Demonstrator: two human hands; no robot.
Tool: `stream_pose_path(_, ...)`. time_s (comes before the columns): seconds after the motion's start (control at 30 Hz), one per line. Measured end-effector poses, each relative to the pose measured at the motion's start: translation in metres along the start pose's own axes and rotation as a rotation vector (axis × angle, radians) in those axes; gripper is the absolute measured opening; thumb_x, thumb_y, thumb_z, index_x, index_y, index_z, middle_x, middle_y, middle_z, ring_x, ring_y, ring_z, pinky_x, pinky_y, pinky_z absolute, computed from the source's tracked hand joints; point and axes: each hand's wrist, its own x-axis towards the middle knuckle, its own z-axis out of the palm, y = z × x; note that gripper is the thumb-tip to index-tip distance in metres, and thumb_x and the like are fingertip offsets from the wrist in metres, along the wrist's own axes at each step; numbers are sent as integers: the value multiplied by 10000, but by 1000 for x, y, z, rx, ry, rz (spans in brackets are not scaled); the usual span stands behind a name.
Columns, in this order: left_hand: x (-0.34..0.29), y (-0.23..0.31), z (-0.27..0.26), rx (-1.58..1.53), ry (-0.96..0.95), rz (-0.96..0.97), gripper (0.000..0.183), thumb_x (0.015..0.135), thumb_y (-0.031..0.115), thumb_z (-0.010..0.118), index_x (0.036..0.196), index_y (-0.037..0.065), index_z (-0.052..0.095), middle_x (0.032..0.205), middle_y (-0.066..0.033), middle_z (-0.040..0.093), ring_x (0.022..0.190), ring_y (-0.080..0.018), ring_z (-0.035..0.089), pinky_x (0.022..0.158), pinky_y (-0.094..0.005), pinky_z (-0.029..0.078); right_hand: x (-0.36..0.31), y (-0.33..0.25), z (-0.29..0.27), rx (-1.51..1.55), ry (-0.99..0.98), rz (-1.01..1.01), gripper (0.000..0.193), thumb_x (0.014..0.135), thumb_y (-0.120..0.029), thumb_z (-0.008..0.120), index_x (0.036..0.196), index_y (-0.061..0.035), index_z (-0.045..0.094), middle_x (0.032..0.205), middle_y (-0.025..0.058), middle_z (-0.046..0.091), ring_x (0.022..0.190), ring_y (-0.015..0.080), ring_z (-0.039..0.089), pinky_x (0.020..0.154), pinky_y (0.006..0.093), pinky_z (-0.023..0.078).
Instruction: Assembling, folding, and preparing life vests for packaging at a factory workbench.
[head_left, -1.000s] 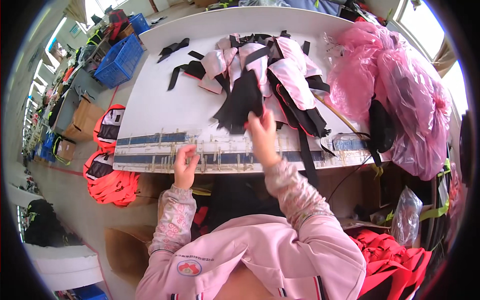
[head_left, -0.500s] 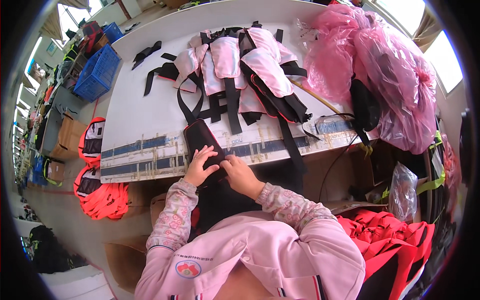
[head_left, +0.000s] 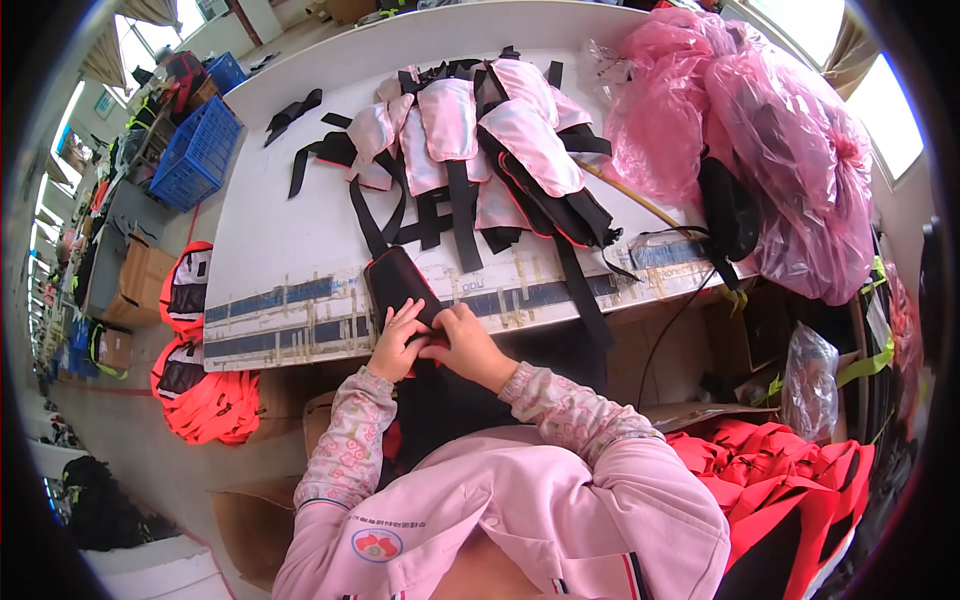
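Observation:
A black padded strap (head_left: 393,278) with red piping lies over the table's front edge, its webbing running back to a pile of pink-and-white harness-like pieces (head_left: 449,120) with black straps. My left hand (head_left: 397,343) holds the strap's near end, fingers laid over its top and thumb out of sight. Close beside it, my right hand (head_left: 467,348) is closed on the same end at its right edge, fingertips bent in. The two hands nearly touch, and they hide the strap's lower tip.
Pink plastic bags (head_left: 780,160) fill the table's right side, with a black pouch (head_left: 728,210) against them. One loose black strap (head_left: 293,116) lies at the far left. Orange-red bundles (head_left: 208,400) hang at left; red straps (head_left: 780,465) are heaped at right. A blue crate (head_left: 196,150) stands beyond.
My right hand has shifted slightly left, closer to my left hand. My left fingers have drawn nearer together, and the padded strap has slid a little toward me.

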Motion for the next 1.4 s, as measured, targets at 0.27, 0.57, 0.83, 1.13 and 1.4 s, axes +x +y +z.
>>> stream_pose_path(0.27, 0, 40, -1, 302, 414, 30, 329, 687, 31, 622, 1007, 86, 565, 1215, -102, 539, 1171, -336, 461, 1040, -495, 270, 20, 23, 29, 200, 153, 147, 109, 710, 23, 529, 817, 8, 512, 716, 224, 573, 716, 414, 569, 651, 419, 467)
stream_pose_path(0.57, -33, 26, 2, 74, 510, -397, 316, 800, 36, 536, 1116, 30, 528, 1067, -149, 567, 949, -302, 563, 829, -375, 445, 17, -2, 33, 728, 18, 266, 127, 775, -19, 600, 800, -17, 476, 702, 66, 547, 674, 143, 540, 601, 300, 446)
stream_pose_path(0.83, -46, 6, 13, -1333, 649, -573, 323, 924, 88, 402, 1225, 25, 500, 1192, -106, 558, 1099, -241, 536, 969, -374, 403, 3, -15, 13, 441, 61, 67, 145, 815, -74, 598, 857, -28, 468, 694, 130, 553, 629, 278, 557, 580, 349, 434)
stream_pose_path(1.13, -33, 21, 0, -1758, 268, -351, 480, 882, 228, 451, 1294, -16, 435, 1318, -158, 475, 1215, -316, 453, 1067, -457, 293, 15, -14, 0, 852, 146, 295, 115, 758, 45, 591, 813, -12, 507, 775, 17, 565, 726, 85, 518, 640, 243, 458)
stream_pose_path(1.4, -35, 8, -21, -1671, 237, -436, 460, 874, 262, 468, 1241, -16, 475, 1231, -155, 531, 1152, -294, 506, 1010, -444, 370, 13, -22, 0, 1318, -15, 472, 96, 827, 30, 567, 841, -46, 511, 781, 14, 568, 682, 98, 550, 612, 242, 469)
